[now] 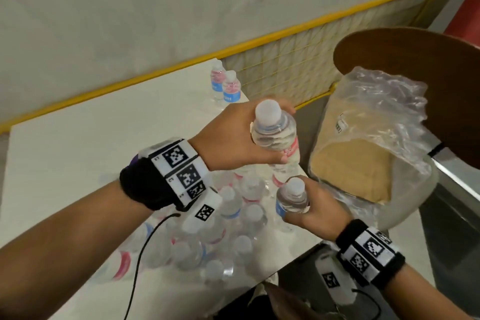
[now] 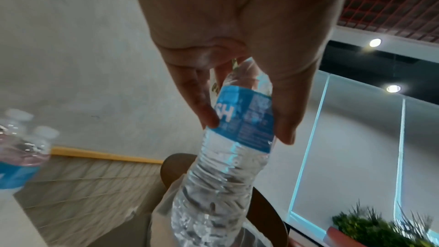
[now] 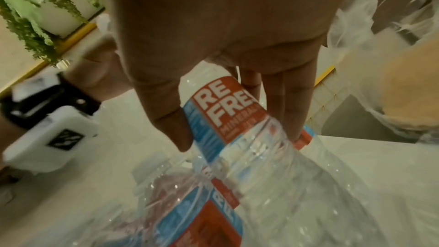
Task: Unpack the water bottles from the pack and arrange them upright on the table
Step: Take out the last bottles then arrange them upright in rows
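The left hand [image 1: 233,135] is wrapped around a clear plastic water bottle with a white cap and a red and blue label [image 1: 275,135], fingers and thumb curled about its upper body, holding it upright in the air above the right end of the white table [image 1: 78,153]. In the left wrist view its thumb and fingers [image 2: 202,104] press on the blue part of the label.

The right hand [image 1: 311,210] grips a second clear water bottle of the same kind [image 1: 291,197] around its shoulder and label, cap up, at the right edge of the pack. Its base sits low among the clear shrink-wrap [image 3: 297,185]; whether it is free of the wrap cannot be told.

The torn pack of capped bottles in clear film [image 1: 220,236] lies on the near part of the table, under and between the 2 forearms.

2 unpacked bottles [image 1: 226,86] stand upright, side by side and touching, at the far right corner of the table.

Right of the table, a crumpled clear plastic bag holding a tan slab [image 1: 363,150] rests on a brown round-backed chair [image 1: 415,60].
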A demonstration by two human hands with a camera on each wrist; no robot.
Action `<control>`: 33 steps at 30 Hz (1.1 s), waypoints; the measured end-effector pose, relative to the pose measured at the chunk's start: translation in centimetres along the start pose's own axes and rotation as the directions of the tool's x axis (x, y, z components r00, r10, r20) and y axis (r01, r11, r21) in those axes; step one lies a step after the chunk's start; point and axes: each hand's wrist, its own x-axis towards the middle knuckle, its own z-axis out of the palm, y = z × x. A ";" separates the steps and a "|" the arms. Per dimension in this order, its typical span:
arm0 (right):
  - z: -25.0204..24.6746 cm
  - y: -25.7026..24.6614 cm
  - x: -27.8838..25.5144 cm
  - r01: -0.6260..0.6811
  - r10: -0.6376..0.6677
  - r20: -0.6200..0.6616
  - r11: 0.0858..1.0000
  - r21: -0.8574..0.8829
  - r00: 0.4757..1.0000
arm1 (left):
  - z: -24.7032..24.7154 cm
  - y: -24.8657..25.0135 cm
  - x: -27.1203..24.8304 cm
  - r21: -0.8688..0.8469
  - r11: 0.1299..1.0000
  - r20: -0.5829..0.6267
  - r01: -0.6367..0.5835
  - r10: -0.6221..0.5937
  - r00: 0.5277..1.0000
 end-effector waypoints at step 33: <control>9.3 2.0 -1.1 -0.228 0.316 -0.421 0.942 0.246 0.850 | -15.7 -14.4 -22.3 -0.167 0.984 -0.848 0.069 -0.179 0.499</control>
